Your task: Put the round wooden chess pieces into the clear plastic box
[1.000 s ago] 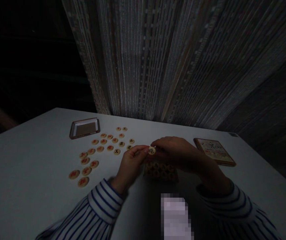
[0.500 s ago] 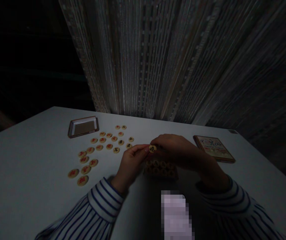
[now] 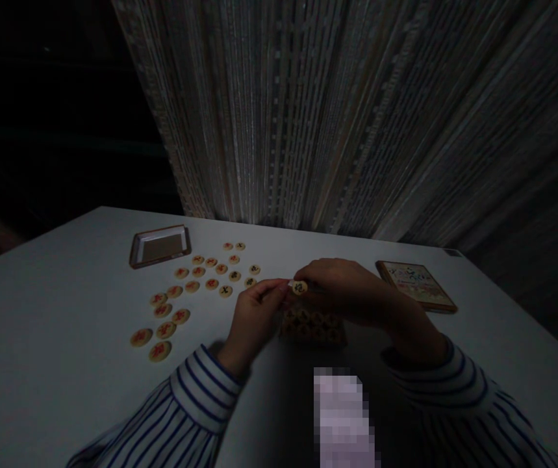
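Between my two hands is a round Chinese chess piece with a dark character, its face turned toward me. My left hand pinches at its left edge with thumb and fingers. On the other side my right hand closes on it; its fingertips are mostly hidden behind the back of the hand. Just below, in shadow, stands a small box of pieces in rows, partly covered by my right hand. Loose pieces with red characters and a few with black ones lie to the left.
A shallow open tray or lid lies at the back left of the white table. At the right is a flat box or lid with a printed picture. A striped curtain hangs behind. A pixelated patch hides the area near me.
The chess piece has shifted very slightly up and right between my hands, and a little more of its face shows. The view has moved slightly; the loose pieces stay put.
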Tool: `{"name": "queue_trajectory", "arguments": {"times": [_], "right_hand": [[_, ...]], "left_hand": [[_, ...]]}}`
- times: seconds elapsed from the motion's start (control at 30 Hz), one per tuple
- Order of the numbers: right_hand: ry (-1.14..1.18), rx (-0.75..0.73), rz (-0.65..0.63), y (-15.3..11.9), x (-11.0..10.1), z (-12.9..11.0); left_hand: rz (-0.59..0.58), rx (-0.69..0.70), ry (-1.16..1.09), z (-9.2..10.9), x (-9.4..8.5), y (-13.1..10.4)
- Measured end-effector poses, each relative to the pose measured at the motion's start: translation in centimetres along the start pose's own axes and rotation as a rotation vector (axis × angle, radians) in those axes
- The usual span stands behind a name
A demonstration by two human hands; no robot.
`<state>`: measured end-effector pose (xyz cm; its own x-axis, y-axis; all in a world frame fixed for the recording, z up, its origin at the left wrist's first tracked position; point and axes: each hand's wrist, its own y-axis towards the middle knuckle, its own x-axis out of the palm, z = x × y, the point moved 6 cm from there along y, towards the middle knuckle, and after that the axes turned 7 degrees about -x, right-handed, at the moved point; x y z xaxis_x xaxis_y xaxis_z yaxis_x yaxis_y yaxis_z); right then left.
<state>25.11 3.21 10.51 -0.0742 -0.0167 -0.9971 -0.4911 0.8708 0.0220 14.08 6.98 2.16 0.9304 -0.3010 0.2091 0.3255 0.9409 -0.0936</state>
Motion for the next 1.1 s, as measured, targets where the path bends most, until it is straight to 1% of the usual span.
{"name": "queue_trajectory", "arguments": {"times": [0.13, 0.33, 0.5, 0.67, 0.8, 0.93, 1.1], "right_hand": [[-0.045, 0.027, -0.023, 0.0, 0.0, 0.1], [-0.089, 0.057, -0.041, -0.2, 0.0, 0.6], [-0.087, 0.065, -0.014, -0.4, 0.0, 1.2], [-0.07, 0.057, 0.007, -0.4, 0.1, 1.3], [-0.079, 0.075, 0.002, -0.4, 0.3, 1.5], [-0.065, 0.059, 0.0, -0.5, 0.4, 1.8], [-0.076, 0.06, -0.034, -0.5, 0.5, 1.9]], "left_hand": [[0.104, 0.098, 0.155, 0.3, -0.8, 0.3], [0.152, 0.136, 0.31, -0.4, -1.4, 0.8], [0.112, 0.144, 0.464, -1.1, -1.2, 1.1], [0.046, 0.197, 0.61, -1.3, -0.6, 0.8], [0.037, 0.209, 0.667, -1.1, -0.4, 0.6], [0.028, 0.217, 0.702, -1.0, -0.2, 0.5], [0.012, 0.241, 0.724, -1.0, -0.2, 0.5]]}}
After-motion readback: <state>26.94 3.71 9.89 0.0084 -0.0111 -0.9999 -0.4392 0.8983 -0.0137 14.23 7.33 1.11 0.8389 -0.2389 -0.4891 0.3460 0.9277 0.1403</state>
